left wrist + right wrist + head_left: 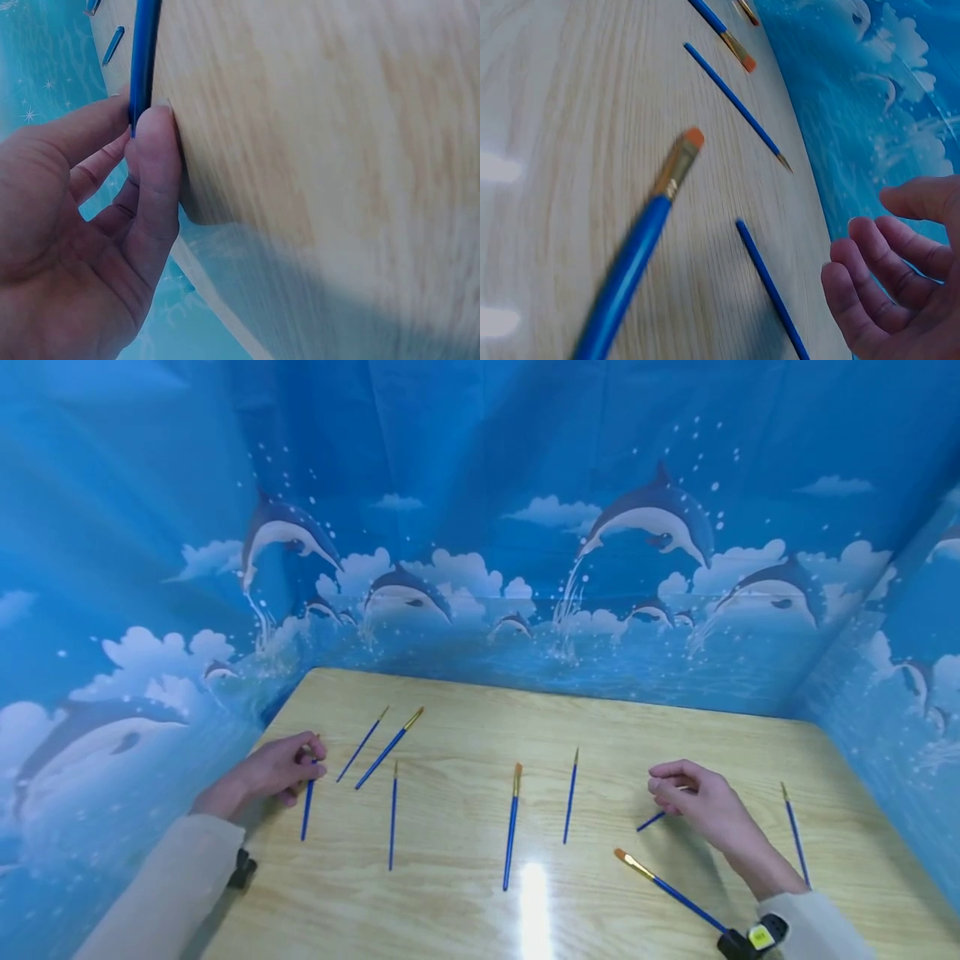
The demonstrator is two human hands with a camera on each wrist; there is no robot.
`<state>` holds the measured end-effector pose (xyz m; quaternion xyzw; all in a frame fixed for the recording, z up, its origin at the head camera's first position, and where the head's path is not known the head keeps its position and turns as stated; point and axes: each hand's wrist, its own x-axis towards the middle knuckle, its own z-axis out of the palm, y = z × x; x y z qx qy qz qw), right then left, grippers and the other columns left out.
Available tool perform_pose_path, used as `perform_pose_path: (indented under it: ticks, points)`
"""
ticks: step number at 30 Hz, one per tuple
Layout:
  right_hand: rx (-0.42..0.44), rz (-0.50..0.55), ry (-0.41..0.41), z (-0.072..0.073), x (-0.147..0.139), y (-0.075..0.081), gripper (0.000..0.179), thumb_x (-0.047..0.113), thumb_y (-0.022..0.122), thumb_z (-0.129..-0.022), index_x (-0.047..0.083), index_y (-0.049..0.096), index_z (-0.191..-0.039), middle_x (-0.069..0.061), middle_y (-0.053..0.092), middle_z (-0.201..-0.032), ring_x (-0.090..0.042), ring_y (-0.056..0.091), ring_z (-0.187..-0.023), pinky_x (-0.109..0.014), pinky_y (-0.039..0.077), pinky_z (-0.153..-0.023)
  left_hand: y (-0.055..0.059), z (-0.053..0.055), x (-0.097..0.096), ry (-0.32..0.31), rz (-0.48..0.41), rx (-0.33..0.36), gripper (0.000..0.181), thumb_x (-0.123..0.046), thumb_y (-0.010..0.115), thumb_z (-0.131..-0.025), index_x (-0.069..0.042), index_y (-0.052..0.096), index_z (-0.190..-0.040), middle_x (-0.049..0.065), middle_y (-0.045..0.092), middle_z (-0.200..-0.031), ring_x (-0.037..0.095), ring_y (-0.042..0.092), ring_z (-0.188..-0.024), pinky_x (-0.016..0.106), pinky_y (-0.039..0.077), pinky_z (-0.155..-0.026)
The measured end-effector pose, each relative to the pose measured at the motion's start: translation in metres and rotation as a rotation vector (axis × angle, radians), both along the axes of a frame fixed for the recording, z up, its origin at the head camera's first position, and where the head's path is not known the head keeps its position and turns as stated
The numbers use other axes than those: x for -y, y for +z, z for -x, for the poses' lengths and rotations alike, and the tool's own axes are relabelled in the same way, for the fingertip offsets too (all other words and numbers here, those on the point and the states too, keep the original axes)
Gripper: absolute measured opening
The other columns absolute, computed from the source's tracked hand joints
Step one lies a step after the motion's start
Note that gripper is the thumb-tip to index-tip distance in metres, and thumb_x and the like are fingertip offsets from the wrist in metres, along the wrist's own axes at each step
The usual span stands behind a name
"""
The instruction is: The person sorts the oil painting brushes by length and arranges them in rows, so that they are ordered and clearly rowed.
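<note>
At the left end of the table my left hand (288, 768) pinches a blue-handled paintbrush (308, 810) near its upper end. The left wrist view has this brush (144, 60) between fingertips, its tip hidden by the hand. On the right side my right hand (697, 797) hovers over a thin blue paintbrush (651, 821), mostly covered by the hand in the head view. From the right wrist, that thin brush (771, 289) lies on the wood, apart from the loosely bent fingers (870, 277). A wide flat paintbrush (667, 889) with orange bristles lies nearer me, beside the right wrist.
Two brushes lie slanted near the left hand, a thin one (363, 743) and a thicker one (390, 747). Upright in view are a thin brush (392, 827), a flat brush (512, 827) and another thin one (572, 797). One brush (797, 835) lies far right. Dolphin-print curtain (480, 527) surrounds the table.
</note>
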<state>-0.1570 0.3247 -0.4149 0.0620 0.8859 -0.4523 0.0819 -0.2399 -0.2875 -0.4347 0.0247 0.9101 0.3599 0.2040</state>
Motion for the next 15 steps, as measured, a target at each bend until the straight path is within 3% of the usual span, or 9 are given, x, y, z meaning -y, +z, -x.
perform_pose_path:
  ticks: [8,15]
  points:
    - [0.029,-0.028,-0.094,-0.001,-0.047,-0.008,0.059,0.036,0.059,-0.114,-0.006,0.05,-0.153,-0.015,0.072,-0.127,-0.003,0.071,-0.095,-0.026,0.062,-0.084,-0.001,-0.001,0.003,-0.027,-0.019,-0.013,0.023,-0.017,0.066,-0.108,-0.006,0.056,-0.125,0.01,0.055,-0.096,0.022,0.062,-0.074,0.036,0.062,-0.064]
    - [0.029,-0.036,-0.139,-0.004,-0.084,-0.01,0.064,0.039,0.057,-0.114,-0.009,0.047,-0.154,-0.002,0.075,-0.117,0.003,0.07,-0.09,-0.026,0.063,-0.081,-0.002,0.001,0.002,-0.025,-0.005,-0.012,0.021,-0.016,0.066,-0.109,-0.006,0.056,-0.124,0.009,0.055,-0.095,0.022,0.062,-0.071,0.036,0.061,-0.063]
